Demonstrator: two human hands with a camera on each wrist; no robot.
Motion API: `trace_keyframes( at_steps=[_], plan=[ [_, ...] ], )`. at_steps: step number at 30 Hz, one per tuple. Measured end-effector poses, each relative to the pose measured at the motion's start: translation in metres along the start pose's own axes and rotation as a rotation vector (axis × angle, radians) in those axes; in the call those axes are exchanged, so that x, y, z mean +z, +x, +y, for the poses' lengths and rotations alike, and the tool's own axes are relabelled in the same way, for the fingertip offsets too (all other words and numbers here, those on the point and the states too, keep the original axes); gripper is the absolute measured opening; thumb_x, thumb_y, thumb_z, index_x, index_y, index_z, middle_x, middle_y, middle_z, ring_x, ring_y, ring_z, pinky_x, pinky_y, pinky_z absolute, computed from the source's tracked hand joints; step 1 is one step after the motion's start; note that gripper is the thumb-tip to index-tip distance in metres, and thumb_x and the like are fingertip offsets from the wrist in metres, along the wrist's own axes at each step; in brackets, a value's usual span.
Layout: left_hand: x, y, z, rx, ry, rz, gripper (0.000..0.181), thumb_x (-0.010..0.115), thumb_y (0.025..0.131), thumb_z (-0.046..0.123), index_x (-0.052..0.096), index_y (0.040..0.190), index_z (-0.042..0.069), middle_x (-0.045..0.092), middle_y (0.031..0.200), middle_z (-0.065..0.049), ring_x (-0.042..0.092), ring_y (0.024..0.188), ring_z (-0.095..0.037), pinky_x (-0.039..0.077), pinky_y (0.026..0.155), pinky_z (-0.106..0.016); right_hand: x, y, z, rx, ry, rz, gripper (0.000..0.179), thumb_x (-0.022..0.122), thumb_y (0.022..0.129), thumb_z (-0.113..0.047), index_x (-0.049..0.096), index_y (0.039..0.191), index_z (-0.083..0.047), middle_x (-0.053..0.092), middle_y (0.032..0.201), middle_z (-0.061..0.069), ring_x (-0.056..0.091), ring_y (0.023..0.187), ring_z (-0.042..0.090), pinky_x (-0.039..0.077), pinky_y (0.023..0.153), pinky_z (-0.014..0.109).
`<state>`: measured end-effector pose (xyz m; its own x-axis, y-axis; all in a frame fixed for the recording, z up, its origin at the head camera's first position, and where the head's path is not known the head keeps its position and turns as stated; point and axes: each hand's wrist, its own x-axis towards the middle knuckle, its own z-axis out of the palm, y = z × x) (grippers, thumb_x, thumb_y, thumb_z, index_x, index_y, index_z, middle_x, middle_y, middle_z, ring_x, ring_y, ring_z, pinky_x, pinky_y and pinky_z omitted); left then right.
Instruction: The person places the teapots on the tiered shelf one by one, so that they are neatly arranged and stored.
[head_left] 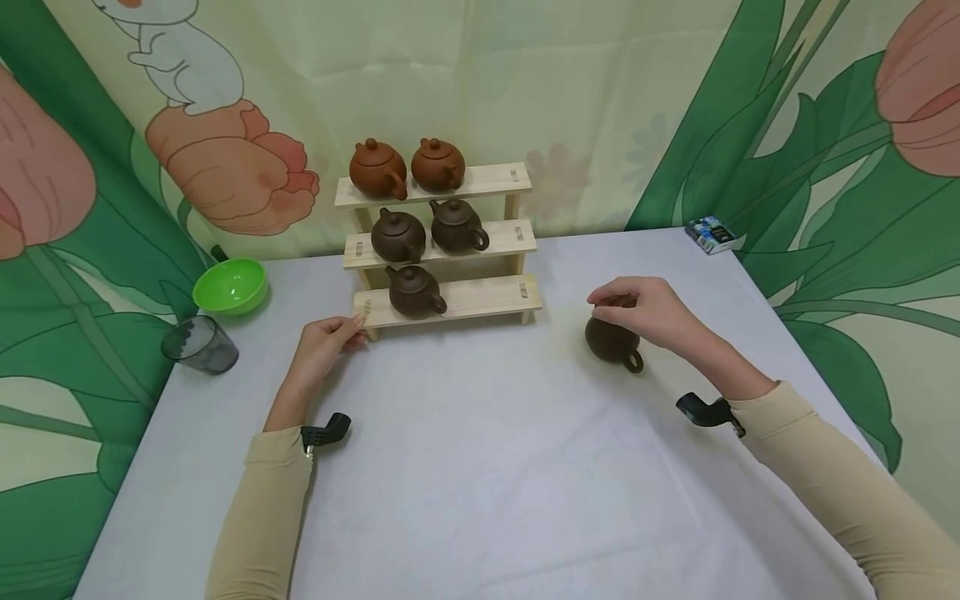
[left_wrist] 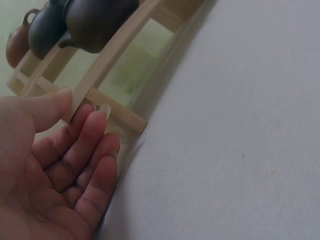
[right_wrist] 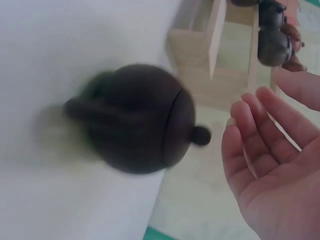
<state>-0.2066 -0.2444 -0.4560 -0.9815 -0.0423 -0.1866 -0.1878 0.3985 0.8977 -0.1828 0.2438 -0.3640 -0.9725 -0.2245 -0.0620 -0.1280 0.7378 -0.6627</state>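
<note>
A wooden three-step stand (head_left: 487,295) bears several small teapots. My left hand (head_left: 318,354) is at the left end of its lowest board; in the left wrist view the thumb lies on top of the board (left_wrist: 100,71) and the curled fingers are beneath, pinching it. To the right, a dark brown teapot (head_left: 611,340) is on the white tablecloth, handle towards me. My right hand (head_left: 645,312) hovers over its lid. In the right wrist view the loosely bent fingers (right_wrist: 255,135) stand apart from the knob (right_wrist: 201,135) and hold nothing.
Two reddish teapots (head_left: 377,169) stand on the top board, two dark ones (head_left: 398,236) on the middle, and one dark teapot (head_left: 415,292) on the lowest. At left are a green bowl (head_left: 231,287) and a grey tumbler (head_left: 201,345) lying tilted. A small box (head_left: 710,235) sits back right.
</note>
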Motion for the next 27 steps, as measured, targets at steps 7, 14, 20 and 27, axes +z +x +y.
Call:
trace_keyframes(
  at_steps=[7,14,20,27],
  plan=[
    [-0.002,0.0,0.002,-0.013,0.002,-0.007,0.054,0.059,0.097,0.047,0.068,0.11,-0.005,0.066,0.075,0.015,0.062,0.079,-0.006,0.051,0.077,-0.02,-0.008,-0.024,0.02,-0.069,-0.008,0.031,0.025,0.071,0.092,-0.028,0.074,0.111,-0.013,0.071,0.096,0.004,0.061,0.086,0.015,0.05,0.073,0.02],
    [-0.002,0.0,0.001,-0.016,0.002,0.006,0.057,0.06,0.096,0.05,0.068,0.108,-0.005,0.066,0.075,0.016,0.062,0.078,-0.005,0.05,0.076,-0.019,-0.008,-0.037,0.039,-0.05,-0.065,-0.017,0.01,0.075,0.09,-0.025,0.077,0.097,-0.018,0.072,0.091,-0.001,0.058,0.083,0.011,0.048,0.071,0.021],
    [-0.001,0.0,0.002,-0.009,0.006,0.015,0.057,0.059,0.095,0.054,0.069,0.104,-0.002,0.066,0.075,0.015,0.062,0.078,-0.006,0.05,0.076,-0.02,-0.005,-0.04,0.053,-0.011,-0.054,-0.09,0.007,0.077,0.087,-0.022,0.076,0.086,-0.016,0.071,0.085,0.001,0.057,0.076,0.011,0.048,0.065,0.024],
    [0.001,-0.003,0.003,-0.012,-0.001,0.007,0.053,0.06,0.096,0.05,0.069,0.103,-0.002,0.067,0.076,0.014,0.062,0.078,-0.006,0.051,0.077,-0.02,0.003,-0.04,0.064,-0.017,-0.128,-0.118,0.023,0.082,0.082,-0.025,0.065,0.069,-0.015,0.058,0.067,-0.005,0.048,0.066,0.008,0.039,0.059,0.023]
  ],
)
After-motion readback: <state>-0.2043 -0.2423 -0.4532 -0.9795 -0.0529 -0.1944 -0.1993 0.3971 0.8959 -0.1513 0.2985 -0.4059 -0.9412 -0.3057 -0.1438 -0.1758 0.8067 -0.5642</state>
